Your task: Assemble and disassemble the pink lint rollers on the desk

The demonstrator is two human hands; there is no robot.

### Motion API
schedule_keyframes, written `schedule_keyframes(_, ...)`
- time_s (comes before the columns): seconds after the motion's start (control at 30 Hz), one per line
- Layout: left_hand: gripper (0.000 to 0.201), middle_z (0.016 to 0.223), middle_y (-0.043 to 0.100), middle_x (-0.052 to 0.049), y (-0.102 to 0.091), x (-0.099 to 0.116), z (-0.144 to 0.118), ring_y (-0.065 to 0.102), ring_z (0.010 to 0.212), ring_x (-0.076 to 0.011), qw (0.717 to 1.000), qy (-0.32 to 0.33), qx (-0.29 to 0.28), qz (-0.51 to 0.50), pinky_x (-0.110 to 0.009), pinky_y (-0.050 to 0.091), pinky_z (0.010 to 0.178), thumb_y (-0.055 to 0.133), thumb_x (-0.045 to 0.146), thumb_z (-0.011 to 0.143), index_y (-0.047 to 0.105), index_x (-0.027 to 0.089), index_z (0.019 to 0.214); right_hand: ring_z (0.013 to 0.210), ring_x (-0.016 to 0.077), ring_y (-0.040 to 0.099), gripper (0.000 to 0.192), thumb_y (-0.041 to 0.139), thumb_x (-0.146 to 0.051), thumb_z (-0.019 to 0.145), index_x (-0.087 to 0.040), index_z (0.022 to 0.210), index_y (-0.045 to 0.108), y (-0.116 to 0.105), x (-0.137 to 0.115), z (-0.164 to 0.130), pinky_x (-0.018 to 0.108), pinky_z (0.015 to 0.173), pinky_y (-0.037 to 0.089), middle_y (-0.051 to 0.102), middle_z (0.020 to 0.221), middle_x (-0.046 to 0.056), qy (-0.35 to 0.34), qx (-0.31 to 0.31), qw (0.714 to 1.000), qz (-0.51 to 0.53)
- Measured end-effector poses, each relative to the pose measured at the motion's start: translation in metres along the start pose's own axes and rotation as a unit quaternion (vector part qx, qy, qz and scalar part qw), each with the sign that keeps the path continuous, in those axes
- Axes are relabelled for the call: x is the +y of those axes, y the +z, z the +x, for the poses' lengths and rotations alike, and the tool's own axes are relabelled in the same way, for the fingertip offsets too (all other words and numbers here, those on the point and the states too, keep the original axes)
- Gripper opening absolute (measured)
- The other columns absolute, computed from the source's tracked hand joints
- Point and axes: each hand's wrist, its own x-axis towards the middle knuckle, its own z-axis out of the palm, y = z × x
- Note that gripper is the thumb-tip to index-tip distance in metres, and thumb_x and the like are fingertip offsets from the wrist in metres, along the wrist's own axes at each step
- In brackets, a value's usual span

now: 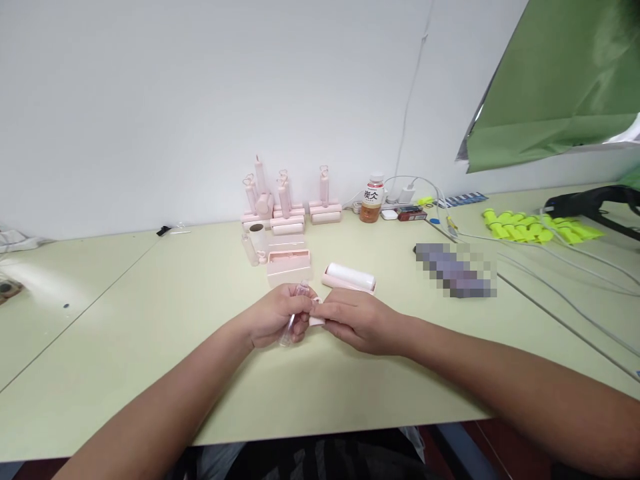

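Observation:
My left hand (283, 315) is closed around a clear plastic tube (288, 333), which slants down between the fingers. My right hand (363, 320) pinches a small pale pink cap-like piece (317, 321) with a loop on top. Both hands meet at this piece, low over the table; fingers hide part of it, and I cannot tell whether it touches the tube. Just beyond the right hand lies a lint roller head (350, 276), a white roll in a pink holder. Behind the left hand stands an open pink case (289, 267).
Several pink lint rollers (326, 212) stand along the wall. Near the case are a white roll (257, 237) and a clear handle (250, 250). A drink bottle (371, 199), cables, a blurred-out object (455, 270) and yellow pieces (530, 228) lie to the right.

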Motion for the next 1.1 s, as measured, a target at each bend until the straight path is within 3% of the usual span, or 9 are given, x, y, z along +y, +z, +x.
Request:
schedule_keyframes(0.17, 0.016, 0.049, 0.048, 0.003, 0.006, -0.004, 0.004, 0.041, 0.039, -0.0067, 0.998, 0.002, 0.001, -0.057, -0.019, 0.037, 0.038, 0.070, 0.023, 0.069, 0.056, 0.016, 0.066, 0.068, 0.0161, 0.051, 0.020, 0.049, -0.022, 0.096, -0.018, 0.110, 0.063, 0.000, 0.001, -0.001, 0.027, 0.062, 0.044, 0.056, 0.074, 0.004, 0.005, 0.014, 0.999, -0.038)
schedule_keyframes(0.27, 0.028, 0.049, 0.048, 0.002, 0.012, -0.007, 0.004, 0.044, 0.039, -0.0072, 0.997, 0.014, -0.011, -0.070, -0.018, 0.038, 0.038, 0.069, 0.034, 0.076, 0.054, 0.015, 0.063, 0.069, 0.0155, 0.049, 0.018, 0.053, -0.025, 0.095, -0.019, 0.106, 0.065, 0.000, -0.002, 0.000, 0.026, 0.060, 0.043, 0.054, 0.076, 0.004, 0.030, 0.044, 0.997, -0.051)
schedule_keyframes(0.5, 0.041, 0.053, 0.049, 0.004, 0.033, -0.014, 0.001, 0.045, 0.042, -0.0089, 0.990, 0.074, 0.027, -0.119, -0.022, 0.043, 0.042, 0.066, 0.057, 0.079, 0.058, 0.017, 0.081, 0.088, 0.0200, 0.054, 0.014, 0.052, -0.019, 0.093, -0.017, 0.089, 0.065, -0.004, -0.010, 0.009, 0.033, 0.076, 0.047, 0.060, 0.093, 0.010, 0.071, 0.068, 0.995, -0.027)
schedule_keyframes(0.57, 0.045, 0.055, 0.050, 0.003, 0.033, -0.015, 0.003, 0.048, 0.045, -0.0098, 0.990, 0.087, 0.056, -0.097, -0.022, 0.044, 0.044, 0.064, 0.060, 0.079, 0.055, 0.017, 0.074, 0.084, 0.0193, 0.054, 0.015, 0.050, -0.020, 0.094, -0.018, 0.087, 0.063, -0.005, -0.010, 0.009, 0.032, 0.074, 0.046, 0.061, 0.089, 0.009, 0.063, 0.059, 0.996, -0.029)
schedule_keyframes(0.67, 0.048, 0.057, 0.048, 0.003, 0.025, -0.012, 0.006, 0.047, 0.050, -0.0081, 0.978, 0.125, 0.159, -0.055, -0.019, 0.041, 0.047, 0.063, 0.060, 0.080, 0.050, 0.016, 0.065, 0.071, 0.0169, 0.052, 0.018, 0.046, -0.022, 0.096, -0.019, 0.082, 0.056, -0.005, -0.009, 0.006, 0.029, 0.066, 0.043, 0.058, 0.076, 0.005, 0.070, 0.054, 0.996, -0.026)
schedule_keyframes(0.73, 0.049, 0.055, 0.043, 0.004, 0.017, -0.009, 0.008, 0.040, 0.046, -0.0066, 0.961, 0.143, 0.230, -0.063, -0.018, 0.033, 0.042, 0.061, 0.061, 0.080, 0.048, 0.017, 0.064, 0.062, 0.0147, 0.048, 0.020, 0.044, -0.024, 0.096, -0.020, 0.077, 0.051, -0.005, -0.010, 0.004, 0.027, 0.059, 0.039, 0.054, 0.068, 0.002, 0.104, 0.050, 0.993, -0.027)
schedule_keyframes(0.8, 0.050, 0.055, 0.039, 0.005, 0.011, -0.004, 0.007, 0.033, 0.041, -0.0061, 0.947, 0.163, 0.257, -0.107, -0.019, 0.024, 0.036, 0.058, 0.065, 0.080, 0.045, 0.019, 0.067, 0.057, 0.0132, 0.044, 0.023, 0.043, -0.026, 0.096, -0.021, 0.074, 0.047, -0.005, -0.011, 0.002, 0.025, 0.055, 0.034, 0.051, 0.064, 0.000, 0.133, 0.037, 0.990, -0.025)
schedule_keyframes(0.93, 0.052, 0.060, 0.043, 0.005, 0.011, 0.003, 0.002, 0.030, 0.038, -0.0041, 0.927, 0.233, 0.239, -0.171, -0.018, 0.020, 0.033, 0.059, 0.069, 0.077, 0.042, 0.020, 0.070, 0.055, 0.0121, 0.042, 0.028, 0.043, -0.031, 0.097, -0.021, 0.071, 0.044, -0.001, -0.013, 0.003, 0.024, 0.053, 0.031, 0.049, 0.062, -0.001, 0.143, 0.021, 0.989, -0.012)
schedule_keyframes(1.1, 0.051, 0.059, 0.050, 0.005, 0.021, -0.001, 0.000, 0.045, 0.039, -0.0073, 0.930, 0.264, 0.207, -0.150, -0.022, 0.039, 0.039, 0.063, 0.067, 0.075, 0.047, 0.019, 0.072, 0.053, 0.0114, 0.039, 0.032, 0.045, -0.035, 0.097, -0.021, 0.068, 0.042, 0.003, -0.010, 0.002, 0.024, 0.052, 0.028, 0.047, 0.060, -0.002, 0.155, 0.036, 0.987, -0.020)
